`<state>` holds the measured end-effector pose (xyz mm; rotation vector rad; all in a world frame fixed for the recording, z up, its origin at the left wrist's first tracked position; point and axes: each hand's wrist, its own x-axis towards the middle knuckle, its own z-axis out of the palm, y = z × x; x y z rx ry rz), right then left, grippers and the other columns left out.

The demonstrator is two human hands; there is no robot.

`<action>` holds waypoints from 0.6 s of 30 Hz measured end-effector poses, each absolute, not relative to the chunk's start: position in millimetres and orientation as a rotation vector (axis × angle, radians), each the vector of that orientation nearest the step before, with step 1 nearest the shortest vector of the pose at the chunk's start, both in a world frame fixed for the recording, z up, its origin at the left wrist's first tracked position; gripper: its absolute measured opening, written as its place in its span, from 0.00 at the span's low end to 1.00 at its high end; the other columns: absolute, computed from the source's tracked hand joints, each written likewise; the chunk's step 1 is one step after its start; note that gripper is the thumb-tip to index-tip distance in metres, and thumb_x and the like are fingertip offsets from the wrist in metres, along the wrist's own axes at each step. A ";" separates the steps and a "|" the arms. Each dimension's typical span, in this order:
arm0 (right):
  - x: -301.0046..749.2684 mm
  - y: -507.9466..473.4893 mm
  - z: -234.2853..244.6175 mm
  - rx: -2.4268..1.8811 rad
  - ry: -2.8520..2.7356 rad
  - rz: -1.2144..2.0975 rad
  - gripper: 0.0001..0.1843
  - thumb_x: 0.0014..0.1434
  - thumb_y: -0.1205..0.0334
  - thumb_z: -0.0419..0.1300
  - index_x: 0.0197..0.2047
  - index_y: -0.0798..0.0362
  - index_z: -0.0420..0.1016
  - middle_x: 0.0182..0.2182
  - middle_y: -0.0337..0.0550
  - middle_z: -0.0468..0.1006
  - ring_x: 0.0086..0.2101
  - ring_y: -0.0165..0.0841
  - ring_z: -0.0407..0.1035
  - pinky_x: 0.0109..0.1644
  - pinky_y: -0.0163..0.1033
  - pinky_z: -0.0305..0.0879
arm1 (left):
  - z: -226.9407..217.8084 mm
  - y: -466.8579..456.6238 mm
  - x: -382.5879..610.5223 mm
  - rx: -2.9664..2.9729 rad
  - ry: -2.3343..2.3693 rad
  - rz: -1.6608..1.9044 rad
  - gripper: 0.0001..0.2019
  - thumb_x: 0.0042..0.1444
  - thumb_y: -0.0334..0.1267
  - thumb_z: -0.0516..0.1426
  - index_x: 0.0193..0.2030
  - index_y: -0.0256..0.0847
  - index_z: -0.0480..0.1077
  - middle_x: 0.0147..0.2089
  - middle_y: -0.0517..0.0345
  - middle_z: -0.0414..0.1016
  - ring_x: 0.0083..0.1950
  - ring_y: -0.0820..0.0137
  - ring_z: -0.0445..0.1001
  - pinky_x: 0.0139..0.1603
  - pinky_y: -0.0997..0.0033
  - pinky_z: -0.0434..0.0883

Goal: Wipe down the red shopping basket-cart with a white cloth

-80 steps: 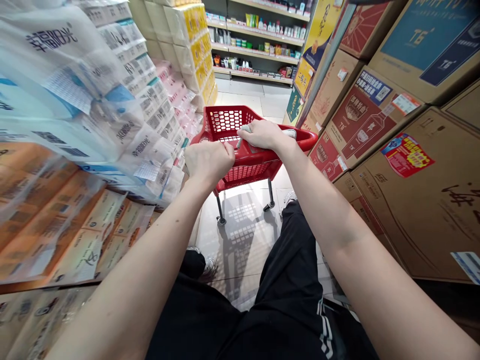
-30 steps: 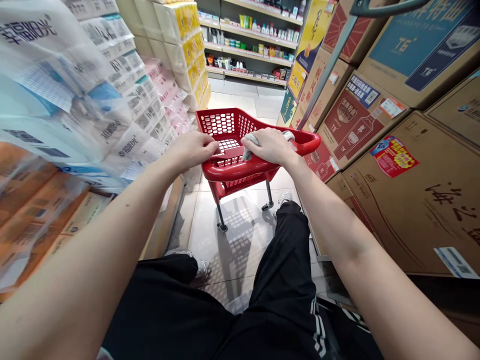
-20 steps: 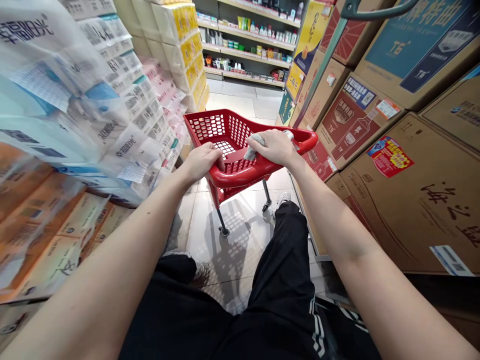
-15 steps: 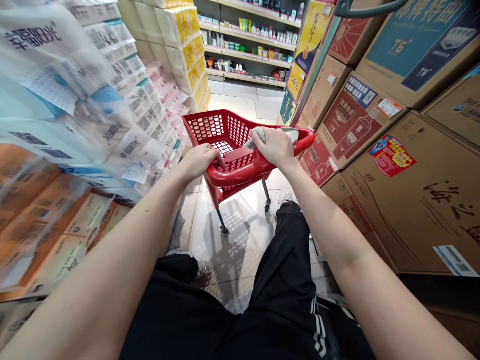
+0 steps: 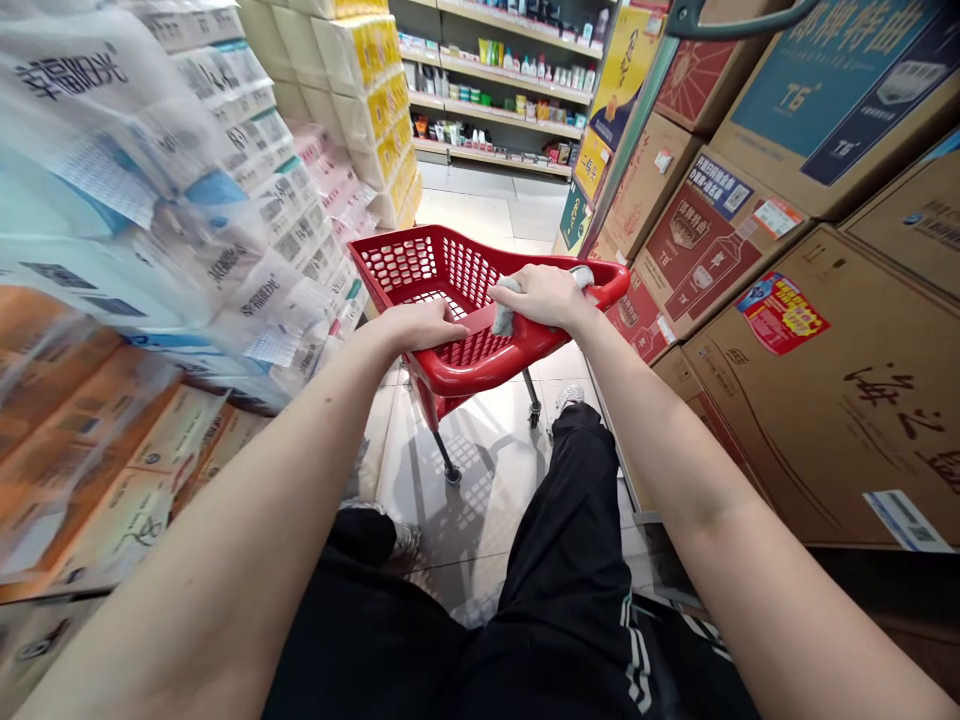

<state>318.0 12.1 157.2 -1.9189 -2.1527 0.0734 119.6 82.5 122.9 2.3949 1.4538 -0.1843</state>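
A red plastic shopping cart (image 5: 480,375) with a perforated basket stands in front of me, slightly tilted to one side. My left hand (image 5: 426,326) is closed over its left rim, the fingers partly hidden inside the basket. A grey-white cloth (image 5: 504,312) is bunched under my right hand (image 5: 546,296), which presses it against the near handle of the cart. More of the cloth shows past the far side of that hand. Inside the basket I see only the red lattice and the floor through it.
Wrapped tissue packs (image 5: 255,190) are stacked high on the left. Liquor cartons (image 5: 847,380) rise close on the right, beside a metal post (image 5: 637,110). Shelves of bottles (image 5: 517,75) stand at the aisle's end. My feet are on the tiled floor (image 5: 450,540) behind the cart.
The basket's far left corner has swung left and a little nearer. My right hand has slid slightly left with the cloth along the handle. The left hand stays on the rim.
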 end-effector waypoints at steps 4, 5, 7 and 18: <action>316.5 8.6 151.4 -1.948 -2.095 0.025 0.28 0.67 0.42 0.46 0.37 0.52 0.81 0.33 0.46 0.81 0.40 0.41 0.74 0.46 0.40 0.61 | 120.5 78.3 119.9 2.404 1.442 -0.175 0.36 0.48 0.65 0.53 0.57 0.43 0.70 0.54 0.50 0.77 0.52 0.57 0.75 0.46 0.68 0.68; 316.4 7.8 150.4 -1.949 -2.071 -0.002 0.28 0.67 0.42 0.46 0.38 0.52 0.81 0.34 0.46 0.81 0.40 0.41 0.74 0.46 0.40 0.61 | 120.5 78.2 119.8 2.409 1.432 -0.182 0.36 0.47 0.66 0.54 0.55 0.44 0.71 0.54 0.51 0.78 0.51 0.57 0.75 0.45 0.68 0.68; 316.3 5.5 148.8 -1.941 -2.008 -0.066 0.29 0.68 0.42 0.45 0.39 0.52 0.80 0.36 0.47 0.81 0.42 0.41 0.73 0.46 0.40 0.61 | 121.2 78.7 120.1 2.406 1.423 -0.226 0.33 0.44 0.66 0.56 0.49 0.46 0.75 0.49 0.53 0.80 0.49 0.57 0.76 0.43 0.69 0.68; 296.0 -45.1 131.4 -1.710 -2.001 -0.228 0.27 0.71 0.46 0.42 0.44 0.52 0.77 0.44 0.49 0.80 0.50 0.42 0.68 0.60 0.46 0.53 | 116.0 81.2 131.6 2.372 1.512 -0.157 0.26 0.39 0.66 0.60 0.36 0.49 0.79 0.35 0.55 0.81 0.42 0.57 0.77 0.38 0.66 0.68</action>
